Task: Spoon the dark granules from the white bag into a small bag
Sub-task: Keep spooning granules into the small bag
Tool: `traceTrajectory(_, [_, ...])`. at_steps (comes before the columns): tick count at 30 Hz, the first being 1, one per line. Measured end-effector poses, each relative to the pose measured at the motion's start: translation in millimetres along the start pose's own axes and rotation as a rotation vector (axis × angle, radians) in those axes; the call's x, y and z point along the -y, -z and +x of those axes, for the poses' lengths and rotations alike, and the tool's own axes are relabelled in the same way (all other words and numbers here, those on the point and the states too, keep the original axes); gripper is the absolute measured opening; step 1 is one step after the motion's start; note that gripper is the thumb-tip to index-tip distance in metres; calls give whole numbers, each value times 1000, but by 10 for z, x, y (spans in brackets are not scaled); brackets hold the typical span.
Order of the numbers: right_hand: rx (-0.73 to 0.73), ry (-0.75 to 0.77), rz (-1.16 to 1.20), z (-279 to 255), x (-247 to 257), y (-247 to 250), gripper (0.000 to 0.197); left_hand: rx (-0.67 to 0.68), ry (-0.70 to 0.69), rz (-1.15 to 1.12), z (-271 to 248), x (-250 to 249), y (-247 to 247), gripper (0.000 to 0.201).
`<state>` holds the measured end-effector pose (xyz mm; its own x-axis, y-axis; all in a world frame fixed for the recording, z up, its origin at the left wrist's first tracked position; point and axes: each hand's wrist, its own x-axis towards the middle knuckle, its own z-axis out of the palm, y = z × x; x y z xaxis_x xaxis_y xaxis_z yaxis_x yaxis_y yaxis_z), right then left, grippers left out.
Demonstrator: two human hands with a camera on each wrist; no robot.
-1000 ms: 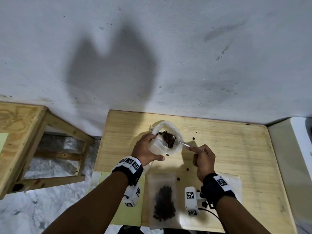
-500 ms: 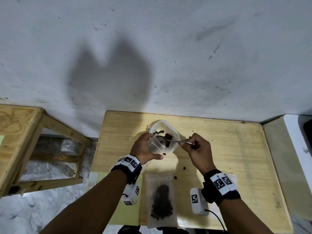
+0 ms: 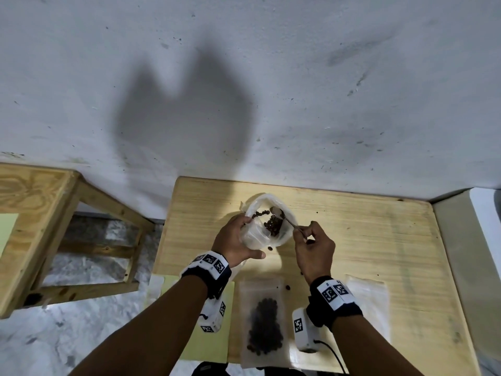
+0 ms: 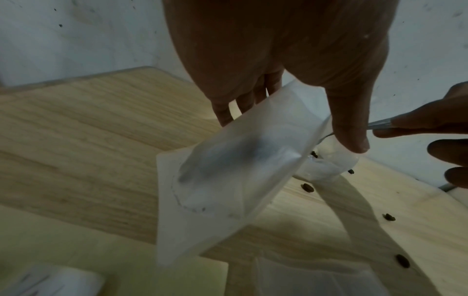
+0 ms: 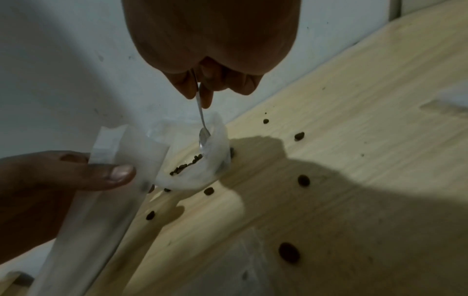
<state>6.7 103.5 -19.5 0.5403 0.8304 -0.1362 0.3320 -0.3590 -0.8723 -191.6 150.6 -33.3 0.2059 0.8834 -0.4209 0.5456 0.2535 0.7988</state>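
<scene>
Since the earlier frame, the spoon (image 3: 284, 219) has swung from lying across the bag mouth to reaching deeper, its bowl now near the far rim and apparently empty. Dark granules (image 3: 272, 226) lie loose inside the translucent white bag (image 3: 260, 234), which is held tilted above the tabletop (image 3: 366, 240), probably so its contents gather within reach. The left hand (image 3: 235, 242) grips the bag's side, thumb across the front, keeping the mouth open. The right hand (image 3: 314, 245) pinches the spoon's handle between thumb and fingertips. A small bag (image 3: 264, 321), flat and already holding a dark heap, lies near the tabletop's front edge. Stray granules (image 5: 303, 180) dot the wood around both bags.
</scene>
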Motion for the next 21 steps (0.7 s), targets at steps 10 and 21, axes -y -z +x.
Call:
traceTrajectory(10, [61, -184, 176, -175, -41, -219, 35, 29, -38, 36, -1, 18, -48, 99])
traceTrajectory(21, [75, -702, 555, -128, -16, -372, 47, 77, -36, 21, -21, 36, -66, 99])
